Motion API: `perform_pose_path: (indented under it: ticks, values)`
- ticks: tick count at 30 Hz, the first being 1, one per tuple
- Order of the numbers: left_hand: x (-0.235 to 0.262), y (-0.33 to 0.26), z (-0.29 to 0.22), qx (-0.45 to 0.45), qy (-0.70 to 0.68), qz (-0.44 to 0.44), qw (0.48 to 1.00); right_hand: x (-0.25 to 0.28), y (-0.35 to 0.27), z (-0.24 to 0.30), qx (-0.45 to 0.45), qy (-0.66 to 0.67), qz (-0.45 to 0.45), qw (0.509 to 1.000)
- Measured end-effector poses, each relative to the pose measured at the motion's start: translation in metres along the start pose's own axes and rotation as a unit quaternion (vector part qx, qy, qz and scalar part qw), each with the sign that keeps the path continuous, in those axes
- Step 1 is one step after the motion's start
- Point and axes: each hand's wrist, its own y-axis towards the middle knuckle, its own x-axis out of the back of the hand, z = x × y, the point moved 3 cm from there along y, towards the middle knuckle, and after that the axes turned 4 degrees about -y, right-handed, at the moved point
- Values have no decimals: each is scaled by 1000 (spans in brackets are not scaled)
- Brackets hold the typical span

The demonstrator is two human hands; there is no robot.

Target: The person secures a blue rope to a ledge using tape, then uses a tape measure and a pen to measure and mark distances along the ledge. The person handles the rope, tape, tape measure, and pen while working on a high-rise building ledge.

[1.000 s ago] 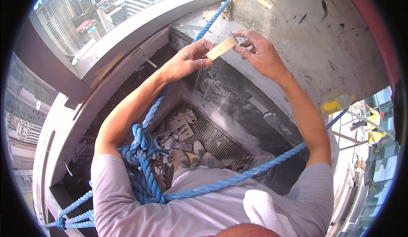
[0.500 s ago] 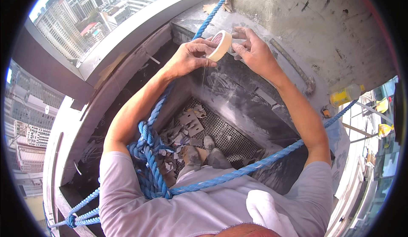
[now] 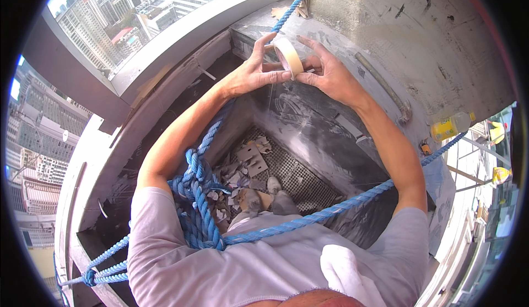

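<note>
Cream tape roll (image 3: 296, 59): sitting kinda tilted between hands
Left hand (image 3: 248, 77): pinching its left side
Right hand (image 3: 333, 77): forefinger sticking out, can't tell if thumb's pinching

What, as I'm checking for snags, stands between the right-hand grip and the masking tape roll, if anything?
Nothing visible: the right-hand grip is right beside the masking tape roll, contact unclear. The left-hand grip holds the other side; the blue rope passes behind it.
</note>
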Motion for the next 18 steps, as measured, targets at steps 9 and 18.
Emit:
perform_pose_path:
  ticks: [9,18]
  values:
    - [-1,1,6,-83,97,-5,992,-4,-3,2,-9,22,34,999]
    - [-5,-4,-4,-176,246,-14,953,-8,2,-1,-18,-7,13,1000]
